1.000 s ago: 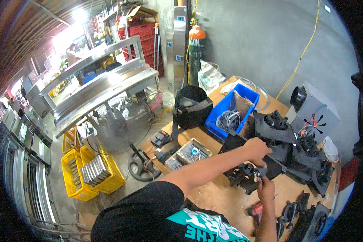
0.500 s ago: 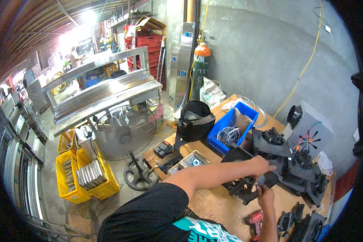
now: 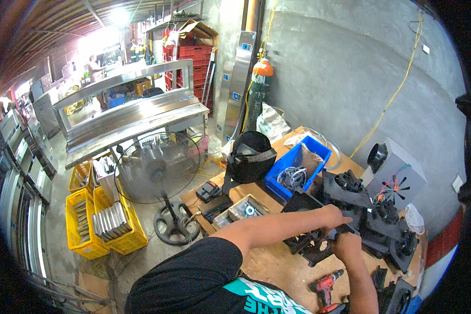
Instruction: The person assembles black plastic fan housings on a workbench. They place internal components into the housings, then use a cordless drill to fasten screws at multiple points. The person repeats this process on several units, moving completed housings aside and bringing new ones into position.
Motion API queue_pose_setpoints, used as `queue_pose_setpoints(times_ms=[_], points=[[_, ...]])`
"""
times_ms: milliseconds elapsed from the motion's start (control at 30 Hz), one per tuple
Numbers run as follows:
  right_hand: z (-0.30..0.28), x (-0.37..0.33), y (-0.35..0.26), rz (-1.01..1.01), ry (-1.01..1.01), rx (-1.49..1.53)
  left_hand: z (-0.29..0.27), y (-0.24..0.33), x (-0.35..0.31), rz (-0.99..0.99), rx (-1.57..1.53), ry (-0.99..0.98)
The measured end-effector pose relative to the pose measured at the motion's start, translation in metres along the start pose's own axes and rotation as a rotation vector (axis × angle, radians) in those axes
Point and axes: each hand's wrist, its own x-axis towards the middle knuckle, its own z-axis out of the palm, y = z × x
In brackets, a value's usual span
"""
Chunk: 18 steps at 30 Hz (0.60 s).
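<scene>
Over the wooden workbench, my hands are close together at a black fan unit with a square plate. My left hand reaches across from the left with its fingers curled down. Just nearer, my right hand is closed, its knuckles up. A small dark piece shows between them; its kind is hidden by the fingers. Part of the fan unit lies under my left forearm. Close to my right forearm rests a red and black cordless drill.
More black fan units crowd the right side. Behind are a blue bin with cables, a black welding helmet and a small parts tray. A pedestal fan and yellow crates stand left. A gas cylinder is by the wall.
My right hand has turned from fingers pointing up to a closed fist with the knuckles up. My left index finger, stretched out before, is now curled. The view has shifted slightly.
</scene>
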Motion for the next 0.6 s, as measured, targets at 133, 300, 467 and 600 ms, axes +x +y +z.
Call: queue_pose_setpoints(times_ms=[133,300,467,600], points=[[-0.008,0.002,-0.004,-0.035,-0.095,-0.092,-0.003,0.005,-0.004,-0.07,-0.057,0.0],[-0.01,0.001,-0.008,-0.055,-0.16,-0.132,-0.007,0.006,-0.011,-0.038,-0.056,0.005],[-0.012,0.005,-0.006,-0.103,-0.105,-0.094,0.001,0.012,-0.011,-0.067,-0.029,0.088],[-0.009,-0.003,-0.007,-0.102,-0.076,-0.024,0.003,0.008,-0.014,-0.041,-0.051,0.162]])
